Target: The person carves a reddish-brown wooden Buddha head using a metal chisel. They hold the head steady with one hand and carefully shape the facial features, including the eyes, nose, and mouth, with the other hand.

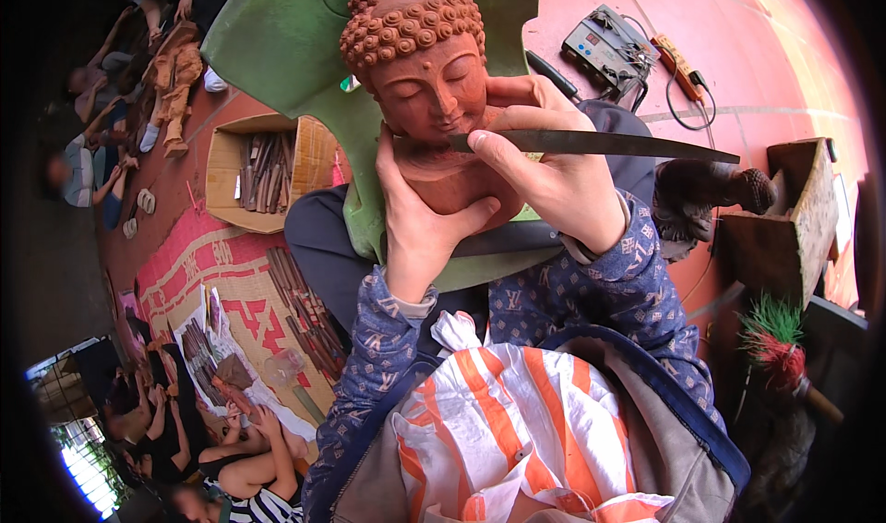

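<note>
A reddish-brown carved Buddha bust [426, 80] leans in front of me, with tight curls and lowered eyelids. My left hand [425, 228] is wrapped around its lower neck and shoulder, thumb across the chest. Held in my right hand [568, 181] is a long, dark, flat file [637, 143]; its tapered end points right and its near end touches the bust just below the chin. My right thumb presses on the file near that end, while the other fingers reach behind the neck. A green plastic seat [277, 38] stands behind and under the bust.
At left stand a cardboard box [317, 158] of carving tools and a patterned mat [208, 264] with rows of chisels [309, 315]. A power unit [609, 48], power strip [678, 66], dark carved figure [688, 195] and wooden box [775, 246] lie right. Other people work far left.
</note>
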Demonstrator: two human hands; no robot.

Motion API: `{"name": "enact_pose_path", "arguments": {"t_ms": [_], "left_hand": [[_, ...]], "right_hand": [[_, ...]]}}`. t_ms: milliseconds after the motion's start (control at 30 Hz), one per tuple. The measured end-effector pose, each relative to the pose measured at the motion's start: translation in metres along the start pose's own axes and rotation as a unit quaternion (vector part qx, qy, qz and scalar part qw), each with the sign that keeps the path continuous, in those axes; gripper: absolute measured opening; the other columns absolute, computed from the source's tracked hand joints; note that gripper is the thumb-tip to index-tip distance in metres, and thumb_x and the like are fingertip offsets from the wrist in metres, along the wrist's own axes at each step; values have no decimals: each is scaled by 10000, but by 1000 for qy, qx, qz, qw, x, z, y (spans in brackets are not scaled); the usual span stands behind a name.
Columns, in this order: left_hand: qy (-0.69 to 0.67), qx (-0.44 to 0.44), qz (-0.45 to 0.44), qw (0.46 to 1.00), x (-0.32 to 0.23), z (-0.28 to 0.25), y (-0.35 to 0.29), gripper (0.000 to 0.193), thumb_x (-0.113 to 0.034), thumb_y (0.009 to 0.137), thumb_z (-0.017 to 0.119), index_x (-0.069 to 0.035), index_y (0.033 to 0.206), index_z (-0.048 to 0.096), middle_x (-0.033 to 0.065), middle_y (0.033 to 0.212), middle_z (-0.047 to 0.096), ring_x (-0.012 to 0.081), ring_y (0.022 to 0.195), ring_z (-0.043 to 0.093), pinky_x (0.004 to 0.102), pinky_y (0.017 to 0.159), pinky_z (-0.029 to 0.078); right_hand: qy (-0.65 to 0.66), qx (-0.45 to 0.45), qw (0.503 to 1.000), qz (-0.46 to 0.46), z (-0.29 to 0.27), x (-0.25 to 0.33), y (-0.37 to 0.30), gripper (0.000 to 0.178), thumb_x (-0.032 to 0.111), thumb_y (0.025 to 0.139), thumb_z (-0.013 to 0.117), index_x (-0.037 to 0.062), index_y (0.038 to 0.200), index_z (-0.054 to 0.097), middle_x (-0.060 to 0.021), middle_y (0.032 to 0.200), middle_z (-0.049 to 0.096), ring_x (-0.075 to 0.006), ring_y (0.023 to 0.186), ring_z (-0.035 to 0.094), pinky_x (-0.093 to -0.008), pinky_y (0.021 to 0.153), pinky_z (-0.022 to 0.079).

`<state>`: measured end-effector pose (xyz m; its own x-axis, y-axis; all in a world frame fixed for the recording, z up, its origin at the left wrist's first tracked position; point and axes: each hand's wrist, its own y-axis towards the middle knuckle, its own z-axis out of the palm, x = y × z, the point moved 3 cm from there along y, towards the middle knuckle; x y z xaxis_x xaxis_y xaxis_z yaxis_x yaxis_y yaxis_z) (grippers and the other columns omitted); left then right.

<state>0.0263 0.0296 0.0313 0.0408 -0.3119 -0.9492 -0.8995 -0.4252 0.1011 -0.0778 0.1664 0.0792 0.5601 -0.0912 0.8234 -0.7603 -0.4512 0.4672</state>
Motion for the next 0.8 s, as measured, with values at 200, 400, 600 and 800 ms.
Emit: {"name": "enact_pose_path", "arguments": {"t_ms": [200, 400, 600, 800], "left_hand": [[32, -5, 22, 999, 6, -1, -1, 1281, -232, 597, 946, 3, 1542, 113, 253, 1433, 393, 342, 1308, 475, 421, 1076, 417], [35, -9, 27, 999, 3, 1, -1, 1289, -239, 595, 950, 6, 1540, 110, 251, 1427, 399, 342, 1311, 471, 427, 1079, 412], [43, -13, 43, 998, 2, 2, 1, 1292, -239, 589, 951, 8, 1539, 112, 252, 1425, 395, 349, 1310, 467, 435, 1081, 407], [13, -10, 22, 1000, 9, 1, -1, 1292, -227, 577, 950, 9, 1537, 119, 253, 1432, 386, 352, 1332, 440, 445, 1096, 389]], "right_hand": [[47, -2, 998, 45, -5, -3, 0, 171, 145, 795, 756, -20, 813, 716, -216, 1019, 676, -327, 950, 678, -382, 798, 531], [20, -10, 999, 33, 0, 1, -1, 169, 139, 789, 764, -17, 839, 721, -216, 1015, 671, -325, 922, 675, -392, 786, 533], [-21, -6, 1000, -2, 2, 4, 1, 142, 118, 786, 764, -9, 814, 706, -205, 1020, 665, -306, 907, 676, -357, 768, 532], [76, -3, 992, 98, -3, 0, 0, 161, 142, 796, 764, -7, 826, 714, -189, 1009, 660, -277, 883, 667, -347, 747, 530]]}}
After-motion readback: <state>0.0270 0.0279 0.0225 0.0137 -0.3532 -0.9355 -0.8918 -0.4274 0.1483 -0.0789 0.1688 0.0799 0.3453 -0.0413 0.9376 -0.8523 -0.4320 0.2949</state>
